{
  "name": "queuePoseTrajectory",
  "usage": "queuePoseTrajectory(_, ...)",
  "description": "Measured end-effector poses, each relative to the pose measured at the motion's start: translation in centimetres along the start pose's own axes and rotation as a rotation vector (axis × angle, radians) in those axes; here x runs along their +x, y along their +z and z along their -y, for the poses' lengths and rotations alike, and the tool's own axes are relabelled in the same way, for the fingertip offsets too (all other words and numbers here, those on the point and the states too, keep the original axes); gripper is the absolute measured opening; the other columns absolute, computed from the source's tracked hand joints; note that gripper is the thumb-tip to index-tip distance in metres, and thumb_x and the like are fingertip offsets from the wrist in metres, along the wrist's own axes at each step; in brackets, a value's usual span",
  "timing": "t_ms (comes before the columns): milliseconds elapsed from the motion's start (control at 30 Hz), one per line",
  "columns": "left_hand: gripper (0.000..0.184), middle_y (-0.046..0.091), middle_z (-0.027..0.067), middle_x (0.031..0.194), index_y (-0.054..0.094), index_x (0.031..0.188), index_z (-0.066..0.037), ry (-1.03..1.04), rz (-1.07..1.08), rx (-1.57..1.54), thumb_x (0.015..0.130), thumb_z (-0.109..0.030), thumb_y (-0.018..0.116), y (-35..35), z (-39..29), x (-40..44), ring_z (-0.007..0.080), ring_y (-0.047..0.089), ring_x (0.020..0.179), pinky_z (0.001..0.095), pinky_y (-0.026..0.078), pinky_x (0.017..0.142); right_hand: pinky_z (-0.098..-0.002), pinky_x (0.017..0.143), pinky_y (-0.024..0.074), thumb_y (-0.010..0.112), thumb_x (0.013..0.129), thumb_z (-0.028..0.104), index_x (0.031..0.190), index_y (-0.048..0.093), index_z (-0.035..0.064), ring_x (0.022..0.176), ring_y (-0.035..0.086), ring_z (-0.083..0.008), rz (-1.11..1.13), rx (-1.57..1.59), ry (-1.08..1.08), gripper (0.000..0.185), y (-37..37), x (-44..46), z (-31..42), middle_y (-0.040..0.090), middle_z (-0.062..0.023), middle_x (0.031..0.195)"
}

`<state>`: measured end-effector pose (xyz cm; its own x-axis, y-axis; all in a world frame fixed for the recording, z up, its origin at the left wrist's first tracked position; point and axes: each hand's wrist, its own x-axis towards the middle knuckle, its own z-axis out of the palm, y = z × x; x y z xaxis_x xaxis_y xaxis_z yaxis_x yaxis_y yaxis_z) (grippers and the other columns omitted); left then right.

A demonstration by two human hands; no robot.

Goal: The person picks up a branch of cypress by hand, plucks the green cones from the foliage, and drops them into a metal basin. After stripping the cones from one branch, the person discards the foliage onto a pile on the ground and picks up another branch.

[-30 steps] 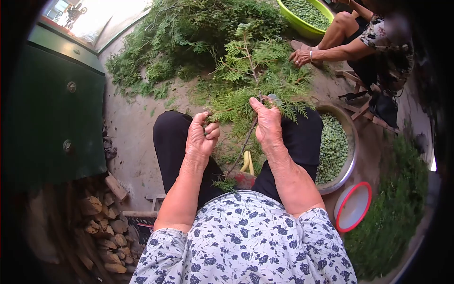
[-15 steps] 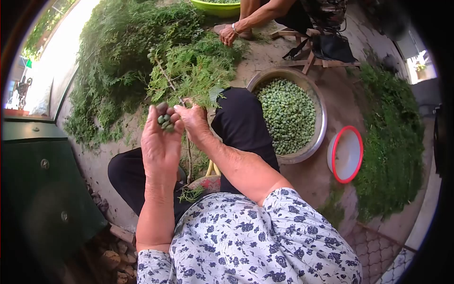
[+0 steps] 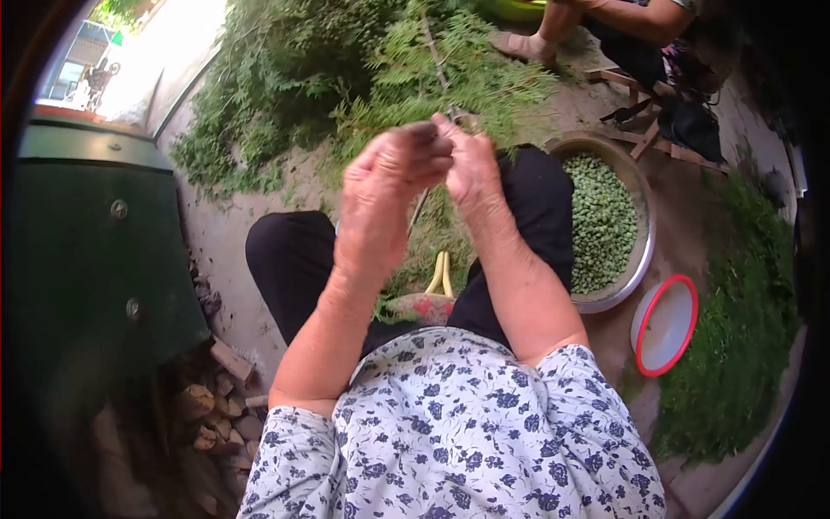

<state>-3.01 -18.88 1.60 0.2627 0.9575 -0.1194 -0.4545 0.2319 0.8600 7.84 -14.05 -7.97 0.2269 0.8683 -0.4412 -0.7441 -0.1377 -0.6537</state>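
Observation:
My right hand (image 3: 471,164) grips the stem of a leafy green branch (image 3: 432,52), which extends forward over the ground, its lower stem running back between my knees. Close beside it, my left hand (image 3: 393,164) has its back towards the camera and its fingers curled in near the stem. Those fingers are slightly blurred, and what they hold is hidden. Right of my right knee is a wide metal basin (image 3: 644,233) containing many small green cones or berries (image 3: 601,221).
A pile of cut greenery (image 3: 268,95) lies ahead on the left. A red-rimmed white bowl (image 3: 666,324) stands beside more greenery (image 3: 735,381) at right. Another person's arm (image 3: 640,19) is at the upper right, near a wooden stool (image 3: 648,138). Yellow handles (image 3: 441,272) show between my knees.
My left hand, palm up with several green cones or berries half a second ago, has turned over and its fingers have curled. The view has swung left; my right hand still holds the branch.

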Motion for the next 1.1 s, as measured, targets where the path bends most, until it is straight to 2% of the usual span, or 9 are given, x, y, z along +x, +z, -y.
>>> queuePoseTrajectory(167, 0.027, 0.064, 0.0086, 0.092, 0.059, 0.104, 0.000, -0.036, -0.328, 0.305, 0.089, -0.022, 0.054, -8.7, -1.5, -2.5, 0.0145, 0.060, 0.082, 0.0278, 0.047, 0.077, -0.0293, 0.064, 0.0448, 0.069, 0.076, 0.009, 0.091, 0.058, 0.0071, 0.069, 0.056, -0.0138, -0.004, 0.054, -0.111, 0.018, 0.6, 0.0, 2.2, 0.060, -0.0014, 0.080)
queuePoseTrajectory(267, 0.032, 0.063, 0.0090, 0.096, 0.057, 0.107, 0.002, -0.151, -0.171, 0.443, 0.088, -0.024, 0.054, -10.9, 0.1, -4.7, 0.0153, 0.059, 0.087, 0.0284, 0.046, 0.080, -0.0290, 0.060, 0.0465, 0.069, 0.077, 0.008, 0.094, 0.057, 0.0071, 0.068, 0.057, -0.0148, -0.033, 0.013, -0.089, 0.020, 0.2, 0.0, 2.2, 0.060, -0.0024, 0.081)
queuePoseTrajectory(400, 0.030, 0.064, 0.0111, 0.092, 0.059, 0.102, 0.004, -0.196, -0.221, 0.392, 0.086, -0.021, 0.057, -11.2, 2.5, -5.6, 0.0177, 0.061, 0.084, 0.0294, 0.047, 0.078, -0.0290, 0.055, 0.0474, 0.069, 0.077, 0.010, 0.096, 0.058, 0.0078, 0.071, 0.058, -0.0153, 0.057, 0.064, -0.061, 0.022, 1.1, -0.9, 3.0, 0.061, -0.0034, 0.079)
queuePoseTrajectory(633, 0.029, 0.063, 0.0093, 0.096, 0.057, 0.107, 0.001, 0.038, -0.335, 0.300, 0.086, -0.018, 0.057, -10.7, 0.0, -2.6, 0.0151, 0.059, 0.087, 0.0274, 0.045, 0.078, -0.0254, 0.068, 0.0427, 0.072, 0.075, 0.012, 0.096, 0.058, 0.0080, 0.078, 0.055, -0.0121, 0.119, -0.218, -0.089, 0.026, -0.4, -1.3, 0.6, 0.058, -0.0009, 0.091)
queuePoseTrajectory(700, 0.035, 0.060, 0.0061, 0.103, 0.053, 0.113, 0.000, 0.095, -0.353, 0.228, 0.085, -0.020, 0.059, -10.3, -1.7, -1.5, 0.0153, 0.055, 0.096, 0.0292, 0.041, 0.084, -0.0256, 0.082, 0.0388, 0.070, 0.074, 0.005, 0.098, 0.058, 0.0053, 0.087, 0.050, -0.0135, 0.231, -0.255, -0.039, 0.026, -0.2, -2.3, 0.3, 0.057, -0.0020, 0.092)
queuePoseTrajectory(867, 0.046, 0.054, 0.0049, 0.114, 0.047, 0.121, -0.004, 0.152, -0.439, 0.158, 0.082, -0.021, 0.064, -10.6, -4.1, 0.7, 0.0159, 0.047, 0.108, 0.0332, 0.034, 0.091, -0.0268, 0.079, 0.0399, 0.070, 0.074, 0.005, 0.092, 0.059, 0.0077, 0.086, 0.051, -0.0123, 0.446, -0.312, 0.156, 0.022, -1.2, -3.1, -1.0, 0.056, 0.0021, 0.091)
queuePoseTrajectory(933, 0.039, 0.058, 0.0026, 0.105, 0.053, 0.113, -0.002, 0.241, -0.533, 0.121, 0.080, -0.017, 0.066, -10.5, -4.8, 1.0, 0.0092, 0.050, 0.095, 0.0257, 0.037, 0.081, -0.0267, 0.078, 0.0405, 0.070, 0.073, 0.004, 0.093, 0.059, 0.0062, 0.085, 0.052, -0.0119, 0.492, -0.409, 0.204, 0.024, -1.5, -3.3, -1.1, 0.057, 0.0014, 0.091)
queuePoseTrajectory(1067, 0.030, 0.062, 0.0003, 0.098, 0.058, 0.106, -0.004, 0.293, -0.570, 0.051, 0.078, -0.011, 0.067, -11.8, -5.8, 0.5, 0.0098, 0.053, 0.090, 0.0256, 0.039, 0.081, -0.0243, 0.076, 0.0419, 0.069, 0.074, 0.003, 0.095, 0.060, 0.0049, 0.081, 0.054, -0.0105, 0.543, -0.523, 0.254, 0.023, -2.2, -2.6, -1.8, 0.059, 0.0005, 0.088)
queuePoseTrajectory(1100, 0.028, 0.063, 0.0023, 0.100, 0.058, 0.108, -0.007, 0.334, -0.526, 0.083, 0.082, -0.016, 0.063, -12.7, -5.4, 0.6, 0.0138, 0.056, 0.092, 0.0313, 0.039, 0.083, -0.0242, 0.075, 0.0418, 0.069, 0.073, 0.004, 0.094, 0.060, 0.0050, 0.081, 0.054, -0.0103, 0.600, -0.562, 0.249, 0.023, -2.4, -2.2, -2.1, 0.059, 0.0007, 0.088)
